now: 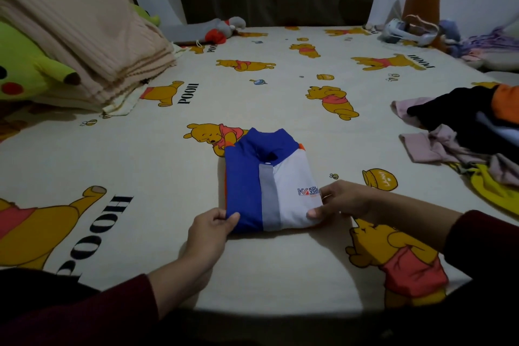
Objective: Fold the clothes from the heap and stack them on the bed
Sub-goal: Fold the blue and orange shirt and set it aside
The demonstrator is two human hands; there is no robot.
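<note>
The folded shirt (268, 182) lies on the bed (140, 154) between your hands, collar away from you. Your left hand (212, 223) pinches its near blue corner; your right hand (341, 201) grips the white corner. Lift unevenly and the folds may slip open. The heap (471, 132) waits beyond your right hand.

heap of clothes (474, 132) cut off at right edge, shirt logo (308, 192) partly covered, lettering unreadable
</note>
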